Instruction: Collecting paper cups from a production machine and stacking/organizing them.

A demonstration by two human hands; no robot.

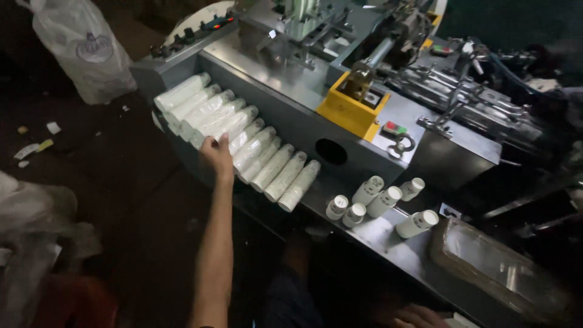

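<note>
Several stacks of white paper cups (240, 130) lie side by side on the metal shelf (370, 234) along the front of a grey machine (291, 91). My left hand (217, 157) reaches up to the near ends of the stacks, fingers spread flat against them, gripping nothing. Several short loose cup stacks (376, 197) lie further right on the shelf. My right hand (419, 316) shows only partly at the bottom edge, low by my lap; whether its fingers hold anything is hidden.
A yellow block (352, 109) and a round hole (331, 152) mark the machine's front. A clear plastic-wrapped tray (498, 267) sits at the shelf's right end. A white plastic sack (82, 45) stands at the far left on a dark, littered floor.
</note>
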